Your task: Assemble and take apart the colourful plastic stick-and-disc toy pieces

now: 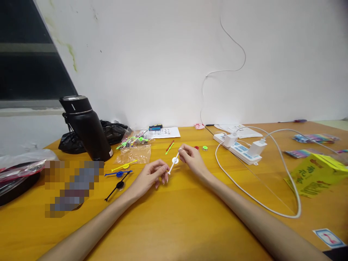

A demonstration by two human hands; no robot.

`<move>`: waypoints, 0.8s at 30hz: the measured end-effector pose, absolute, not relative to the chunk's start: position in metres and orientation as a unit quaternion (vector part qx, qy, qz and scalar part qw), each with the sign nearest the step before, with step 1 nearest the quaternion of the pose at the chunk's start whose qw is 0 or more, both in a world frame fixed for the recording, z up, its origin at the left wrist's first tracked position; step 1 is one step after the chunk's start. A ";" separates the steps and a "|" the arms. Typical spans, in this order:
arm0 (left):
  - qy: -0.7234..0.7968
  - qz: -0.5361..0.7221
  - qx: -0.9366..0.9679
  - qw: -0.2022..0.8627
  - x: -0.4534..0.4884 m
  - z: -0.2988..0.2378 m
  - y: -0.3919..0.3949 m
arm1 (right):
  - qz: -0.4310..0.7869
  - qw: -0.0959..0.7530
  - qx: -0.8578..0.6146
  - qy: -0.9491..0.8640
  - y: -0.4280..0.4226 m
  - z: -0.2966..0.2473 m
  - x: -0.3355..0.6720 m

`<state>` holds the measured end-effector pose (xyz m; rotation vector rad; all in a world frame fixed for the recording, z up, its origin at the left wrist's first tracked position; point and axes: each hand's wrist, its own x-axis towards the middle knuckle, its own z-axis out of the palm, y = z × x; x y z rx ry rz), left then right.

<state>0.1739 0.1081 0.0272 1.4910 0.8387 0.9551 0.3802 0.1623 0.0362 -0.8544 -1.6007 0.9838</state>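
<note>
A white arrow spinner (pixel 175 160), a thin arrow with a round disc at its middle, is held slantwise above the table between my hands. My right hand (pixel 191 159) pinches its upper end between thumb and fingertips. At the lower end, the curled fingers and thumb of my left hand (pixel 153 174) close on the arrow near its tip. Left of my left hand lie a yellow arrow spinner (pixel 125 166), a blue one (pixel 119 174) and a black one (pixel 120 185). Beyond my hands are loose red and green arrows (pixel 170 147), a red disc (pixel 196 148) and a green disc (pixel 205 148).
A black bottle (pixel 88 130) stands at the left by plastic bags (pixel 134 154). To the right, a power strip (pixel 240 150) has plugs and a looping white cable (pixel 272 214). A yellow box (pixel 315 175) and colourful packets (pixel 315 138) lie farther right.
</note>
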 end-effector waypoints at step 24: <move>0.356 0.424 0.624 0.552 0.172 0.018 0.116 | 0.378 0.390 -0.352 -0.762 0.145 0.033 0.368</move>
